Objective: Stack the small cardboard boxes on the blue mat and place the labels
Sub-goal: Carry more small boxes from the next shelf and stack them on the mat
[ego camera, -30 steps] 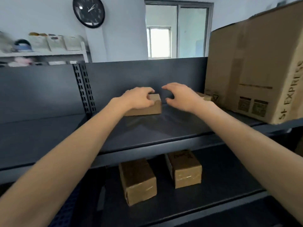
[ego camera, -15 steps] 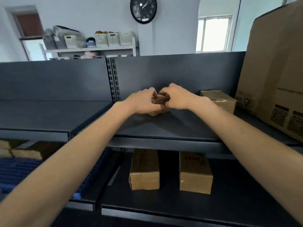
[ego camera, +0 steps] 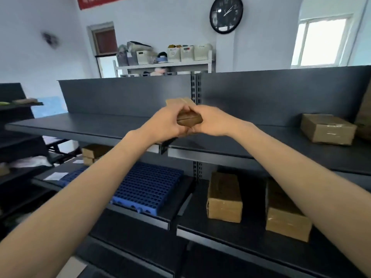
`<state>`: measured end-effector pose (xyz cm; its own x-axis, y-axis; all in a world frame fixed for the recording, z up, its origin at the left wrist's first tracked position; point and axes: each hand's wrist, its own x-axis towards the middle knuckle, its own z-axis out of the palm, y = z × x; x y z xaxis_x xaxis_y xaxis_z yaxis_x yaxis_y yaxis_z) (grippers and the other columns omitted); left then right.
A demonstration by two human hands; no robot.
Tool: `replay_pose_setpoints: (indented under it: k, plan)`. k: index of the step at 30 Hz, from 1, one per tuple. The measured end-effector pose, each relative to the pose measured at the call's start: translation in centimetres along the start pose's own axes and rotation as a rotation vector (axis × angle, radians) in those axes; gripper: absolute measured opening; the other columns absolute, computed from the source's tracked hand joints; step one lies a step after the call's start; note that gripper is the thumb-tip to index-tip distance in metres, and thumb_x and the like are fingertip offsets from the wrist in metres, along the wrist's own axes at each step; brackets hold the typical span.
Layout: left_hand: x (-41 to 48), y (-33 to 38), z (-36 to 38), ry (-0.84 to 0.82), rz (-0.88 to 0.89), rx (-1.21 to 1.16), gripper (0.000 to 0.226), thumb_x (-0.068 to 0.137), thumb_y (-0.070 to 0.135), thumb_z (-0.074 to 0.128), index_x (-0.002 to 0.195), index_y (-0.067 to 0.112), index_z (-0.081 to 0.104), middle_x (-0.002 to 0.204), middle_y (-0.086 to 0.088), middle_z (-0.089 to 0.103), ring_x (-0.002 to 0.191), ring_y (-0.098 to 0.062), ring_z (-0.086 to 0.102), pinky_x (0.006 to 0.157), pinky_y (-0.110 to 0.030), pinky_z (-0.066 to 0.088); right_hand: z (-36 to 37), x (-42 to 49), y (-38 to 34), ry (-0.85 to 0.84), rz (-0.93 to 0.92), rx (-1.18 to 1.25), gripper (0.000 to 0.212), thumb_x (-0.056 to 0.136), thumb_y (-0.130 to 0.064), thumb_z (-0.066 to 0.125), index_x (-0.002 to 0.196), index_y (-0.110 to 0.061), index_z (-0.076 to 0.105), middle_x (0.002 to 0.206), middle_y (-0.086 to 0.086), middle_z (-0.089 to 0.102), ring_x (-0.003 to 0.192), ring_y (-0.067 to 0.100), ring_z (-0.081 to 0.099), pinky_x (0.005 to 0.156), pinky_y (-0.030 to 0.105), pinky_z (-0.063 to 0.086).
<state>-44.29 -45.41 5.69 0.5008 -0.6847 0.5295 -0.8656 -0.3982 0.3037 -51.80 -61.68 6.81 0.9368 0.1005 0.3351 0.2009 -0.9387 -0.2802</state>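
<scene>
On the lower shelf, nearest the viewer, two cardboard boxes (ego camera: 224, 197) lie to the right of the blue mat (ego camera: 148, 187), which is bare where visible. Above the top shelf (ego camera: 100, 125), the left hand (ego camera: 166, 123) and right hand (ego camera: 212, 122) clasp one small box (ego camera: 188, 117) from opposite sides, fingers wrapped around it, clear of the shelf surface. Judged from this grip, the box is light and stiff; hold it by its side faces. Farther right rests another box (ego camera: 327, 129).
</scene>
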Motion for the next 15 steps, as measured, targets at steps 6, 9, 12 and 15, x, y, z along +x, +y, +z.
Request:
replay_pose_setpoints:
  k: [6,9,12,15]
  plan:
    - [-13.5,-8.1,-12.1,0.149,-0.121,0.151,0.055,0.073,0.022,0.081,0.122,0.014,0.058,0.129,0.002,0.058,0.108,-0.009,0.053,0.091,-0.016,0.037,7.3,4.9,-16.9,0.034,-0.201,0.113,0.070,0.089,-0.024,0.065,0.149,-0.019,0.029,0.150,0.011,0.034,0.132,0.028,0.039,0.106,0.033,0.032]
    - [-21.6,-12.4,-17.8,0.174,-0.234,0.200,0.055,0.073,0.020,0.081,0.123,0.013,0.058,0.130,0.002,0.056,0.109,-0.011,0.052,0.094,-0.022,0.040,12.7,7.5,-25.8,0.014,-0.306,0.174,0.074,0.090,-0.024,0.064,0.151,-0.017,0.023,0.160,0.006,0.017,0.140,0.026,0.030,0.111,0.035,0.029]
    - [-29.4,-16.9,-22.0,0.194,-0.335,0.254,0.056,0.072,0.021,0.081,0.123,0.014,0.059,0.130,0.001,0.057,0.111,-0.015,0.053,0.095,-0.027,0.041,19.0,10.0,-33.7,-0.043,-0.367,0.191,0.079,0.090,-0.024,0.064,0.153,-0.019,0.017,0.162,-0.003,0.007,0.144,0.022,0.025,0.115,0.037,0.027]
    - [-35.0,-21.8,-23.9,0.160,-0.389,0.281,0.058,0.071,0.024,0.081,0.123,0.014,0.059,0.129,0.000,0.058,0.114,-0.019,0.053,0.099,-0.033,0.041,24.7,11.9,-39.0,-0.098,-0.388,0.218,0.079,0.090,-0.025,0.063,0.153,-0.021,0.017,0.162,-0.006,0.007,0.141,0.022,0.031,0.112,0.034,0.030]
